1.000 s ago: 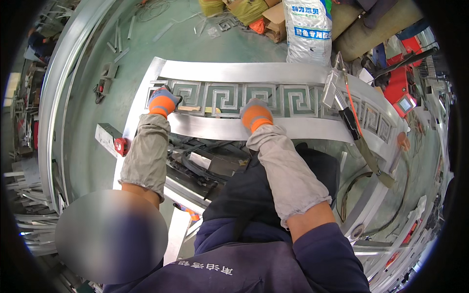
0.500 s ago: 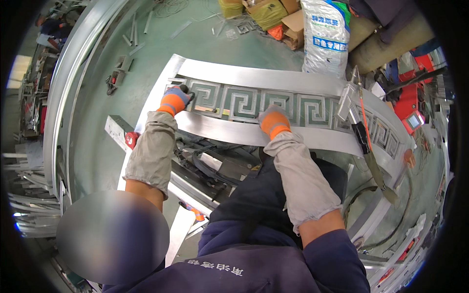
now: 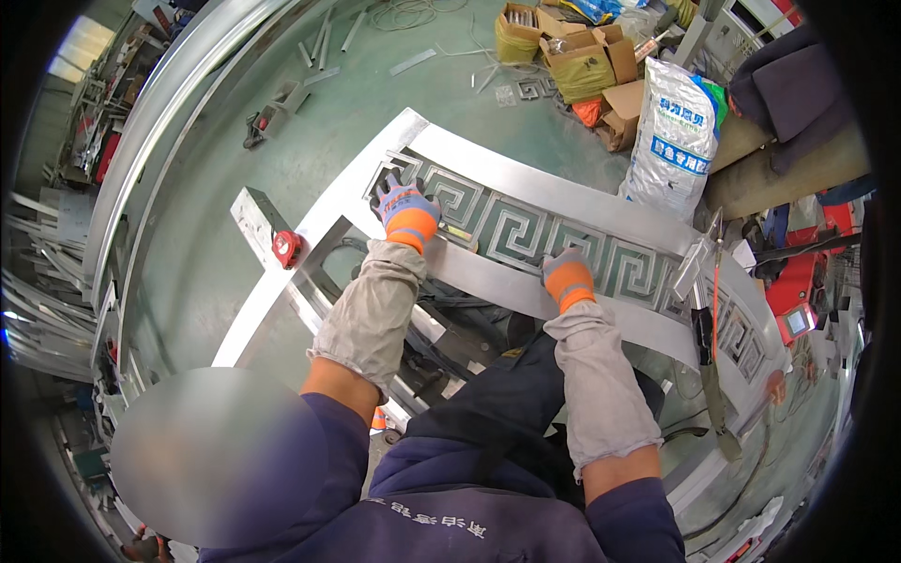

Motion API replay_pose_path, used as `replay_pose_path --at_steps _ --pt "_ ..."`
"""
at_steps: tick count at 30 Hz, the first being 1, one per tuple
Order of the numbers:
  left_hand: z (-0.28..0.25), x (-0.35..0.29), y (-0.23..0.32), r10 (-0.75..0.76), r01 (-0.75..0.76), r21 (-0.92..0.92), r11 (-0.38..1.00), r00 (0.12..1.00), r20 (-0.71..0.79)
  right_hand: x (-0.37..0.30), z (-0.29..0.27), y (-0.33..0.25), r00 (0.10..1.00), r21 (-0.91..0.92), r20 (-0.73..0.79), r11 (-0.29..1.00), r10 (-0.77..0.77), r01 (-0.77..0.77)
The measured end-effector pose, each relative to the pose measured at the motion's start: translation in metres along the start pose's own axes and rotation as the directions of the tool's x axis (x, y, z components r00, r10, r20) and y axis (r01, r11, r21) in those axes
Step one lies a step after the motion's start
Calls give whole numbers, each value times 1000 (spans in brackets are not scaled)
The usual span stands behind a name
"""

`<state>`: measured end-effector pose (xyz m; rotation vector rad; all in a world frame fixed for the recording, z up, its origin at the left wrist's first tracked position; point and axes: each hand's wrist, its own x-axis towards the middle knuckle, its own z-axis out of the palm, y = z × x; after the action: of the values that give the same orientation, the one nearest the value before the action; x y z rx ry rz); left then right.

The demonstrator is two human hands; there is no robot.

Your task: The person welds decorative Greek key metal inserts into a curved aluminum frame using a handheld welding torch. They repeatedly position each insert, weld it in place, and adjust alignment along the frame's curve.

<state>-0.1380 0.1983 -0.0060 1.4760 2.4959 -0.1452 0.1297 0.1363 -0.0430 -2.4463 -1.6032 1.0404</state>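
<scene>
Fretwork [image 3: 552, 228], metal | left hand [image 3: 407, 210] at left end | right hand [image 3: 567, 274] at near edge | grips unclear

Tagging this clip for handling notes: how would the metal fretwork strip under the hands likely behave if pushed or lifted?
Probably stiff: the fretwork strip looks like metal in crisp squares. Likely light for its size, since the green floor shows through its gaps. Flat, it would probably slide rather than roll if loose; whether it is fixed, I cannot tell.
</scene>
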Motion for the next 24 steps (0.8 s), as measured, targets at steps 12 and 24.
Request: replay_pose_path --at_steps 12,24 --pt "-10 8 -20 139 -140 54 989 990 11 15 19 13 998 4 -63 1000 -19 19" --pt "-31 -50 -52 221 -221 -8 975 975 -25 -66 -37 25 988 1 -107 994 -109 110"
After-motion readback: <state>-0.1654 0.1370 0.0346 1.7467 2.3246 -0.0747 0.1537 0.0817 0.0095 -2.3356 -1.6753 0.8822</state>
